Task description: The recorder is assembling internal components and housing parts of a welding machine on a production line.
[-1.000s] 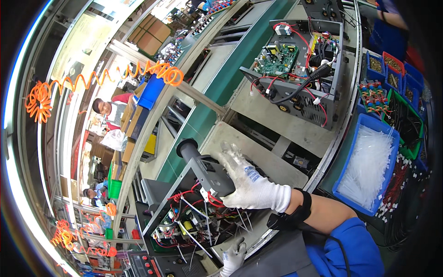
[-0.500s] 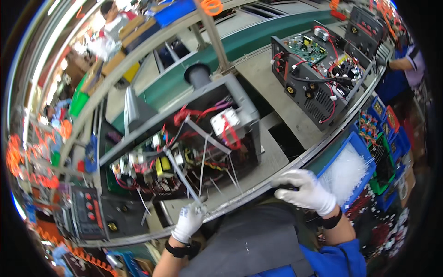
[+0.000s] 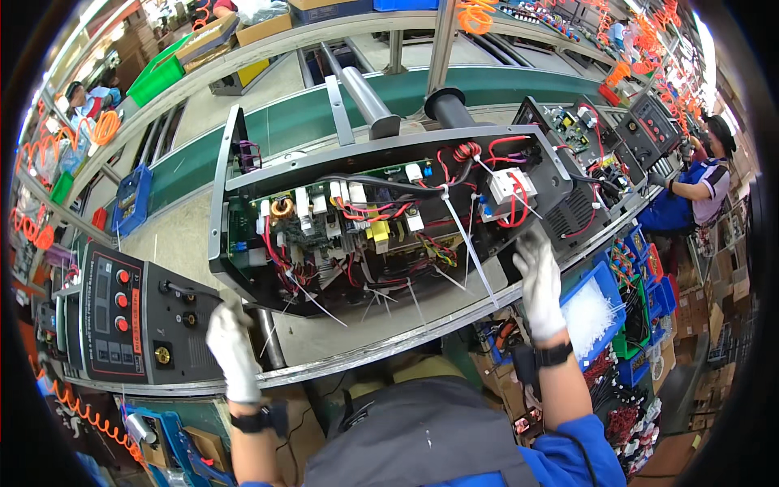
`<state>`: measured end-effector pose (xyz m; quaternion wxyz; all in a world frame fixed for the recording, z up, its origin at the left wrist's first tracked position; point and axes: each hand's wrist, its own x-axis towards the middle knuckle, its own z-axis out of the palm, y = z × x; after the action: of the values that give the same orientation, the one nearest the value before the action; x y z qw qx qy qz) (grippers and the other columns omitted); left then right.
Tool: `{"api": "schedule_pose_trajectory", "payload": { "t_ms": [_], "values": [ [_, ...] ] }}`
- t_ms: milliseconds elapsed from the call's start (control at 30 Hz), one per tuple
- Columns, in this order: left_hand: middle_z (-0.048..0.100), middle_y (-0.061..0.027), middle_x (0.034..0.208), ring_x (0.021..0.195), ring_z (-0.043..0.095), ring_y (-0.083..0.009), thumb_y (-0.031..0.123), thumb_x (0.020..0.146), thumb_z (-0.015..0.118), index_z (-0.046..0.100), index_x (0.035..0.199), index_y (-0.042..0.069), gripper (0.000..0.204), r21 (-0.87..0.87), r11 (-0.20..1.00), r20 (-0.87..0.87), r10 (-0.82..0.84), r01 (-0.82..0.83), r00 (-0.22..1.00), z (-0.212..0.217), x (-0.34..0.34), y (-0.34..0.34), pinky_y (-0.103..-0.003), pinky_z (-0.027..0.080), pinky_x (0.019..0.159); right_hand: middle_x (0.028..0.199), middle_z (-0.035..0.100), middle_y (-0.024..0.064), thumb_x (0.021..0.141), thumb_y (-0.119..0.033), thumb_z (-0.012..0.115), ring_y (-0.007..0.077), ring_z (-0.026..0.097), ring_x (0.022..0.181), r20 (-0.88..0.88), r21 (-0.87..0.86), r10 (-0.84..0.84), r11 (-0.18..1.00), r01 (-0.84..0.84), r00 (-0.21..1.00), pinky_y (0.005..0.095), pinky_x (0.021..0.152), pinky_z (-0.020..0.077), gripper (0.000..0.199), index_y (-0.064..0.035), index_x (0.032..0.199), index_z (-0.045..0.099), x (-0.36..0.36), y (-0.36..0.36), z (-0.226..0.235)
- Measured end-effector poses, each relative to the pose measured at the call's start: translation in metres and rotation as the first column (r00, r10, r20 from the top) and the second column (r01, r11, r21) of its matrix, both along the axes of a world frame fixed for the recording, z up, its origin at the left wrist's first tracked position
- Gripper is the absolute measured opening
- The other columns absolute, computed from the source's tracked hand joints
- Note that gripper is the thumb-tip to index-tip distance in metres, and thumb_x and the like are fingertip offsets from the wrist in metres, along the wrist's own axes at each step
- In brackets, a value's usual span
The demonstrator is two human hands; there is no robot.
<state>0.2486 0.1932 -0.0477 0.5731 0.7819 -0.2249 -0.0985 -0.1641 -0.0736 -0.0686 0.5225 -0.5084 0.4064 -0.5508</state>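
An opened machine chassis (image 3: 381,149) lies on its side in front of me, with circuit boards, coloured wires and a white block (image 3: 509,195) exposed inside. Several white cable ties bind its wires; one long cable tie (image 3: 471,247) hangs its tail over the near edge. My right hand (image 3: 539,284), in a white glove, is at the chassis's right end with fingers stretched upward, holding nothing I can see. My left hand (image 3: 231,345), also gloved, is beside the machine with a control panel (image 3: 118,312); its fingers are slightly blurred but look extended and free of any object.
A metal rail (image 3: 389,347) runs along the near edge of the line. At right stand a blue bin of white cable ties (image 3: 591,312) and several small part bins. Another opened machine (image 3: 600,146) is farther right, where a co-worker (image 3: 698,183) stands. Orange coiled hoses (image 3: 477,15) hang above.
My view has shifted. My left hand has moved left, away from the dangling cable ties, toward the panelled machine. My right hand has come up to the chassis's right end.
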Motion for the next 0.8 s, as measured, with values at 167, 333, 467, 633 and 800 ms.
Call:
{"api": "schedule_pose_trajectory", "payload": {
  "t_ms": [167,333,467,633,800],
  "values": [
    [0.067,-0.0119,0.108,0.081,0.059,-0.0140,0.030,0.104,0.044,0.062,0.122,-0.001,0.040,0.103,0.954,0.412,-0.300,0.283,0.860,0.058,0.108,-0.082,-0.027,0.050,0.075,0.125,0.058,0.0095,0.107,-0.038,0.035,0.0195,0.060,0.107,0.382,0.106,-0.180,0.983,0.151,0.906,0.0347,0.092,0.0508,0.044,-0.0092,0.138,0.048,0.061,-0.046,-0.057],
    [0.065,-0.0087,0.122,0.106,0.060,-0.0142,0.037,0.104,0.045,0.055,0.135,-0.001,0.050,0.048,0.867,0.240,-0.491,0.496,0.837,0.118,0.143,-0.162,-0.029,0.047,0.094,0.128,0.058,0.0140,0.104,-0.023,0.039,0.0229,0.059,0.115,0.319,-0.017,-0.235,0.967,0.254,0.918,0.0367,0.099,0.0482,0.037,-0.0008,0.133,0.049,0.094,-0.067,-0.046],
    [0.060,-0.0041,0.092,0.084,0.059,-0.0147,0.036,0.104,0.046,0.057,0.125,-0.004,0.046,0.103,0.836,-0.189,-0.516,0.540,0.835,0.135,0.129,-0.205,-0.031,0.051,0.081,0.118,0.064,0.0151,0.104,-0.028,0.033,0.0234,0.063,0.108,0.107,-0.084,-0.211,0.972,0.220,0.972,0.0360,0.096,0.0480,0.044,0.0037,0.123,0.057,0.117,-0.156,-0.049],
    [0.051,-0.0033,0.080,0.071,0.052,-0.0177,0.046,0.103,0.044,0.052,0.110,-0.003,0.050,-0.203,0.948,-0.409,-0.310,0.246,0.858,0.127,0.090,-0.200,-0.035,0.049,0.071,0.110,0.070,0.0110,0.106,-0.036,0.028,0.0175,0.065,0.102,0.053,-0.035,0.071,0.997,-0.069,0.996,0.0344,0.093,0.0496,0.051,-0.0012,0.116,0.065,0.180,-0.289,-0.053],
    [0.067,-0.0077,0.095,0.083,0.062,-0.0152,0.039,0.102,0.044,0.062,0.115,-0.001,0.045,-0.075,0.967,-0.096,-0.251,0.245,0.963,0.126,0.033,-0.141,-0.028,0.049,0.075,0.104,0.066,0.0275,0.102,-0.048,0.028,0.0433,0.062,0.103,-0.374,-0.089,0.104,0.985,-0.147,0.922,0.0500,0.088,0.0465,0.061,0.0009,0.103,0.064,0.257,-0.351,-0.040]
  ]
}}
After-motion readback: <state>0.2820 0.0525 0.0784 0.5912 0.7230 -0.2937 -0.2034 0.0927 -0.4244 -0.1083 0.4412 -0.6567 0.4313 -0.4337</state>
